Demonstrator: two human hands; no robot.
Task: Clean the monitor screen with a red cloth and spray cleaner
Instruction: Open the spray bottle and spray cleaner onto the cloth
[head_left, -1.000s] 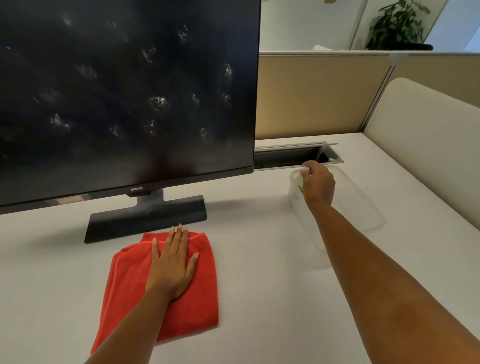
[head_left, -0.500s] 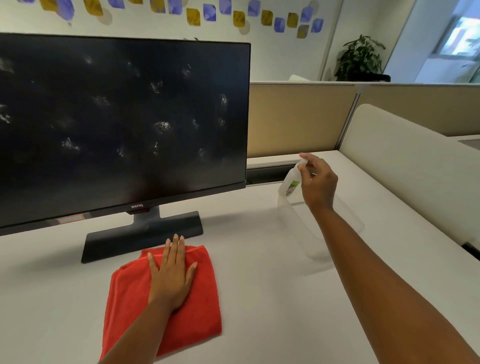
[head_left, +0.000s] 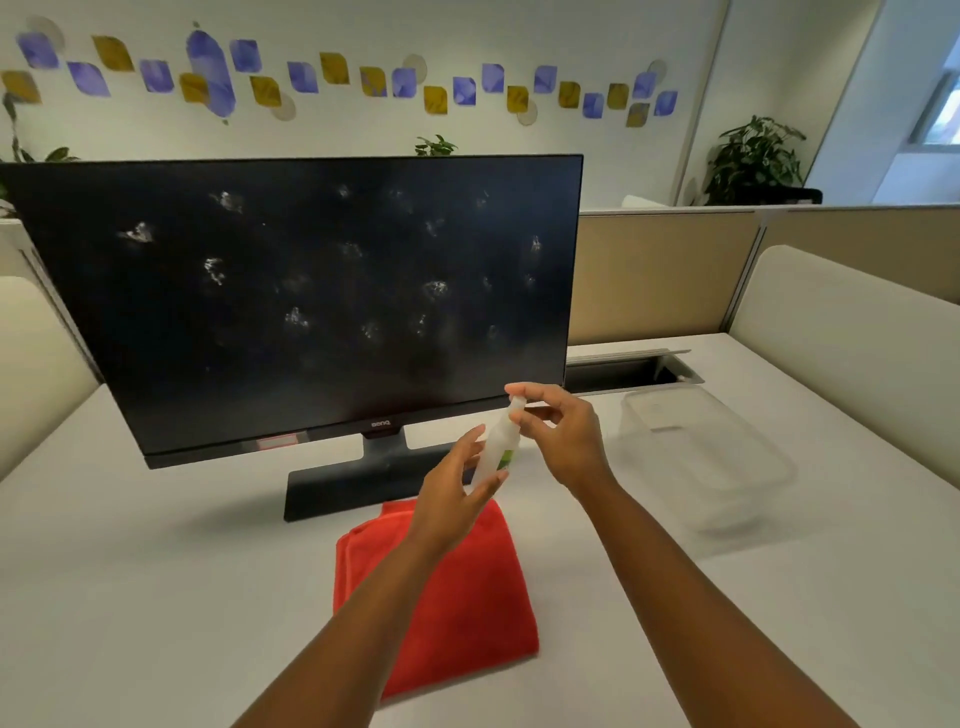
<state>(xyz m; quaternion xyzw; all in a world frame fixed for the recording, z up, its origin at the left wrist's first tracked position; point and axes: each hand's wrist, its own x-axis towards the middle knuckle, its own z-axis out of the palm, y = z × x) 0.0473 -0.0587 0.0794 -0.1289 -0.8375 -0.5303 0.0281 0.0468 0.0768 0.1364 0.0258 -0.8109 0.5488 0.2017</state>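
We hold the spray bottle (head_left: 497, 446) upright between both hands, above the red cloth (head_left: 457, 597) lying on the desk (head_left: 156, 597): right hand (head_left: 563, 439) pinches its top, left hand (head_left: 457, 493) cups the body with loosely curled fingers (head_left: 488, 486). The smudged monitor screen (head_left: 322, 291) stands just beyond, so the nozzle must turn away from us

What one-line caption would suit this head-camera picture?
Both hands hold a small spray bottle before a smudged monitor, above a red cloth on the desk.
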